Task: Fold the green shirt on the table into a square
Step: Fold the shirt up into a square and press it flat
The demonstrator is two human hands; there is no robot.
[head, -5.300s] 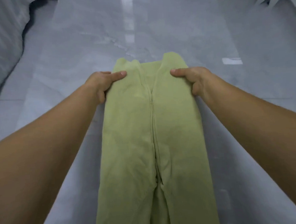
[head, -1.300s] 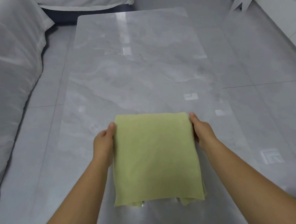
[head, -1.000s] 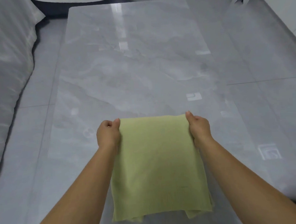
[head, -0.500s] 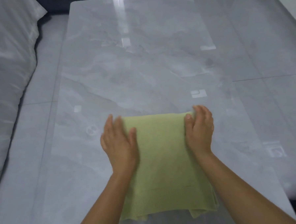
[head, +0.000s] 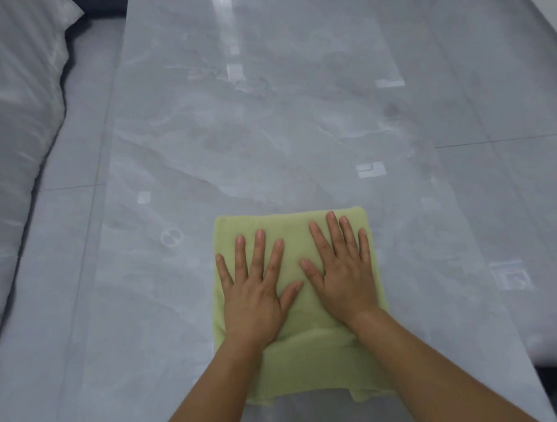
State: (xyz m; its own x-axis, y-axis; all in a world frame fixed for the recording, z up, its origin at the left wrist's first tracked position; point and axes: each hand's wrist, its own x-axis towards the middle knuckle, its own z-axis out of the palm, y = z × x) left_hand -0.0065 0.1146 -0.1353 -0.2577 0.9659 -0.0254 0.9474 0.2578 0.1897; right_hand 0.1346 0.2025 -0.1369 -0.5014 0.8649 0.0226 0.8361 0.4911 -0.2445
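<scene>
Since half a second ago we have slid both palms in from the side edges onto the folded green shirt [head: 293,242], lying at the near end of the marble table [head: 250,131]. Our forearms hide parts of its near edge. Left hand [head: 256,296] and right hand [head: 341,272] press flat, fingers spread, gripping nothing.

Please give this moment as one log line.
left hand: flat on green shirt | right hand: flat on green shirt | green shirt: folded, on table
</scene>
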